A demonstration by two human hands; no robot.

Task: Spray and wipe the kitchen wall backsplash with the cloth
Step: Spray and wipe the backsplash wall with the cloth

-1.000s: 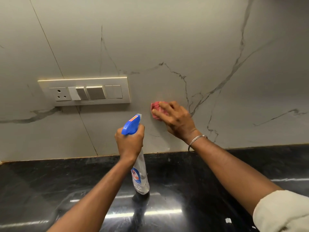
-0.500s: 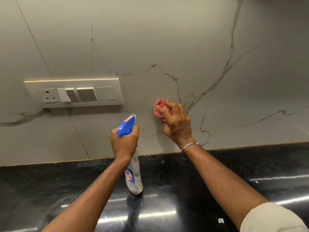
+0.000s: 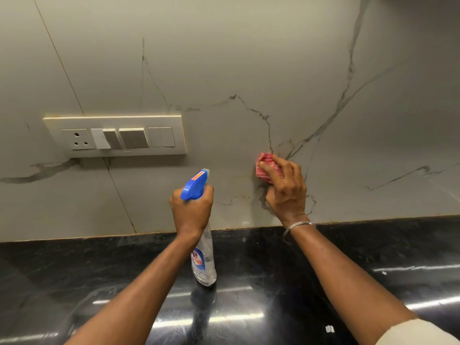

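The right hand [image 3: 286,192] has its fingers curled over a bunched red cloth [image 3: 267,168] and presses it to the backsplash [image 3: 249,70], low on the wall beside a dark vein and not far above the counter [image 3: 74,282]. The left hand [image 3: 191,210] is wrapped tight round the neck of the bottle [image 3: 204,260], whose blue nozzle [image 3: 195,183] points at the wall just left of the cloth; whether the base rests on the counter I cannot tell. The main risk lies to the left: the switch plate [image 3: 117,135] with its open socket [image 3: 77,138] sits near the nozzle's line, so a spray aimed a little high or left could wet it. The cloth is a small wad, so only a narrow patch gets wiped per pass, and streaks or missed strips are likely. A bunched cloth can also slip from under the fingers on wet stone. Drips would probably run down onto the glossy counter.
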